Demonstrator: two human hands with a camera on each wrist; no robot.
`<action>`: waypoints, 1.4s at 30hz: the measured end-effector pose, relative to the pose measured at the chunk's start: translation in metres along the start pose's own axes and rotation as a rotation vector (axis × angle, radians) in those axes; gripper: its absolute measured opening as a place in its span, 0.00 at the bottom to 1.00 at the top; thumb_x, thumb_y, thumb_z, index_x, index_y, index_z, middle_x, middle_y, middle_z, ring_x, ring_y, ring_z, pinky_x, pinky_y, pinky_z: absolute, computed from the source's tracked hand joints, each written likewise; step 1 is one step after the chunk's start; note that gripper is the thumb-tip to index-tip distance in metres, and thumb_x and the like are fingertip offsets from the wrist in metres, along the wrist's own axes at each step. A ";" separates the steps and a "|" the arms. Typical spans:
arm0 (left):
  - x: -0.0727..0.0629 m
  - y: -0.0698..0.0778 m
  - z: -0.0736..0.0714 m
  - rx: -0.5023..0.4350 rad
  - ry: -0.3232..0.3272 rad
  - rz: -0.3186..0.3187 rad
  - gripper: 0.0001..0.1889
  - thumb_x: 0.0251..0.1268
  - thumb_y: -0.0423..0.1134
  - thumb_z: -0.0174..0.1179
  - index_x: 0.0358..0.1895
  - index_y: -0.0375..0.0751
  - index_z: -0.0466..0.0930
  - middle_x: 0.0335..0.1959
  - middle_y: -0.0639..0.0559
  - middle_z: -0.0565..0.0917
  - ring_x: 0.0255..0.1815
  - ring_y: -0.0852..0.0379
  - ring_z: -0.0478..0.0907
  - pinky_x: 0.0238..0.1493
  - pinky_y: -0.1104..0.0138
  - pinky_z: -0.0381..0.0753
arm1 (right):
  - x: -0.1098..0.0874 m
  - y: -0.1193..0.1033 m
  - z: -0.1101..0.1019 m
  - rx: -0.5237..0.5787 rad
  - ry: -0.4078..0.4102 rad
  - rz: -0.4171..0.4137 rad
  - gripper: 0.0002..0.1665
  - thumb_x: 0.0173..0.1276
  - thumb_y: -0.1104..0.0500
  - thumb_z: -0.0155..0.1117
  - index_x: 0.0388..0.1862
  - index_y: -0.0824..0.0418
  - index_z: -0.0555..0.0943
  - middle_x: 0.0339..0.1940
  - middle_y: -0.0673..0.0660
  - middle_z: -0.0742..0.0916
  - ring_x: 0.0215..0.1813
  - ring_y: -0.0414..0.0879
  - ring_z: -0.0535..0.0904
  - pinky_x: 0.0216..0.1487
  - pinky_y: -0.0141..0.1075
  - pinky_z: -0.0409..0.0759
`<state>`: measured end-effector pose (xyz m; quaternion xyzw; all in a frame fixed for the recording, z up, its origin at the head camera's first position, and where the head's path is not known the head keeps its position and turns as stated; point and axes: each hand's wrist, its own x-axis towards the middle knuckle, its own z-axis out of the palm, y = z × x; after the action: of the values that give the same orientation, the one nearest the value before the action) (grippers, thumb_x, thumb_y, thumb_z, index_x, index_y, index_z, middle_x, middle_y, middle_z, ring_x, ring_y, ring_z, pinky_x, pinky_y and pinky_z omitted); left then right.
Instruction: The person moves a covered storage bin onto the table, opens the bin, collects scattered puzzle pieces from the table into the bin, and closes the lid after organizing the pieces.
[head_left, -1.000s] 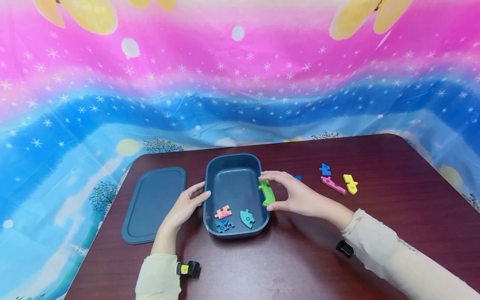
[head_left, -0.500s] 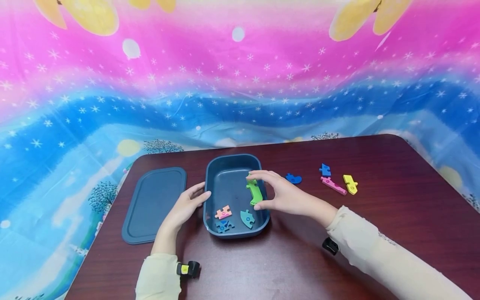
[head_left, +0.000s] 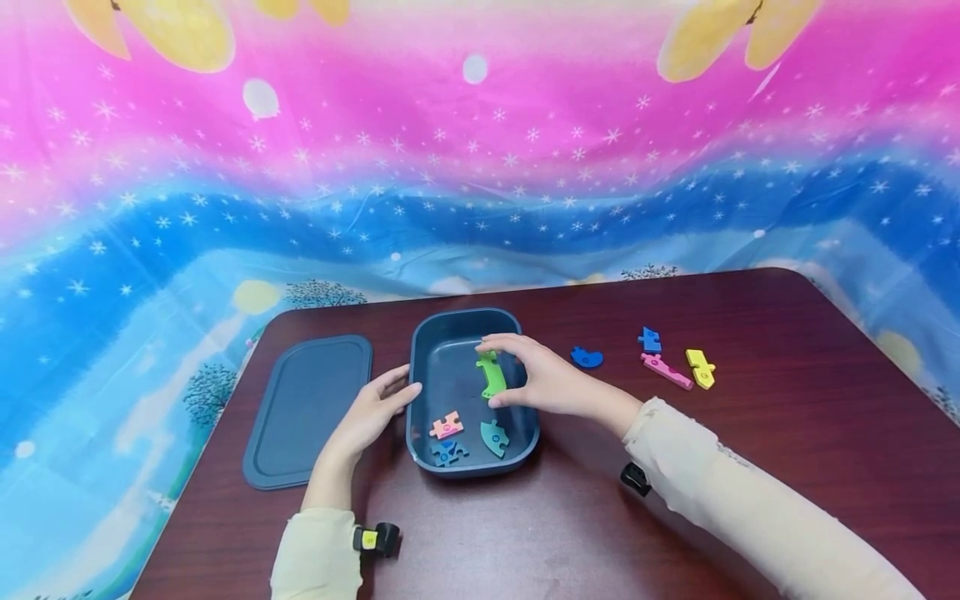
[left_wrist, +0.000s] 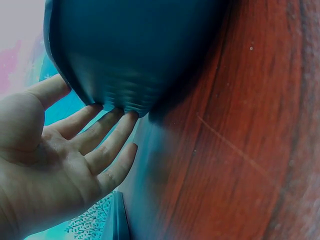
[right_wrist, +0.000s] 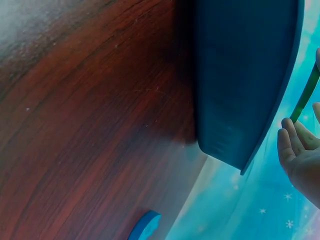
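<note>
Your right hand has just carried the green piece from over the right wall of the box to above its middle; that appears to leave the move inward largely done, though you have yet to let go. Your thumb and fingertips pinch the piece end to end. It is long, flat and bright green, slightly bent, its near end widening like a foot with small dark marks; from the right wrist it shows as a thin, slanted edge. Your left hand holds the box's left wall, thumb at the rim, fingers outside. Near the box's front end lie a salmon piece, a patterned blue piece and a teal piece.
</note>
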<state>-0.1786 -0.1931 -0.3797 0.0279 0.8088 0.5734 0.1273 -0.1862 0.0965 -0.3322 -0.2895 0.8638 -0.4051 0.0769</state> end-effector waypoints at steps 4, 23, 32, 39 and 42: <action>0.000 0.000 0.000 0.006 0.000 0.001 0.34 0.73 0.50 0.58 0.75 0.38 0.61 0.71 0.36 0.68 0.71 0.41 0.65 0.66 0.47 0.69 | 0.006 0.001 0.001 -0.022 -0.003 0.006 0.40 0.58 0.56 0.78 0.69 0.55 0.73 0.69 0.55 0.74 0.68 0.52 0.69 0.64 0.53 0.73; -0.001 0.000 0.001 0.005 0.007 0.000 0.33 0.74 0.50 0.57 0.75 0.38 0.61 0.71 0.35 0.67 0.72 0.40 0.65 0.67 0.46 0.68 | 0.026 0.009 0.010 -0.065 -0.049 0.039 0.41 0.60 0.54 0.77 0.71 0.58 0.71 0.71 0.57 0.72 0.70 0.53 0.67 0.66 0.53 0.71; 0.000 -0.001 0.001 0.013 0.008 0.000 0.34 0.73 0.50 0.57 0.75 0.37 0.60 0.72 0.35 0.67 0.72 0.40 0.65 0.67 0.47 0.68 | 0.028 0.010 0.013 -0.077 -0.073 0.053 0.41 0.61 0.54 0.76 0.72 0.56 0.71 0.76 0.59 0.67 0.76 0.56 0.59 0.69 0.56 0.66; 0.001 -0.001 0.001 0.019 0.009 -0.003 0.34 0.73 0.50 0.57 0.75 0.37 0.60 0.72 0.35 0.67 0.72 0.40 0.65 0.67 0.47 0.68 | 0.028 0.011 0.013 -0.081 -0.074 0.054 0.40 0.63 0.56 0.75 0.72 0.55 0.70 0.77 0.58 0.65 0.77 0.55 0.56 0.71 0.55 0.64; 0.001 -0.002 0.001 0.022 0.010 -0.003 0.34 0.73 0.50 0.57 0.75 0.37 0.60 0.71 0.35 0.67 0.72 0.40 0.65 0.66 0.47 0.69 | 0.028 0.012 0.013 -0.088 -0.068 0.047 0.39 0.63 0.56 0.75 0.72 0.56 0.71 0.76 0.57 0.67 0.76 0.55 0.58 0.70 0.55 0.65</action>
<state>-0.1792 -0.1926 -0.3818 0.0252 0.8156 0.5646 0.1240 -0.2097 0.0776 -0.3468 -0.2858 0.8842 -0.3549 0.1031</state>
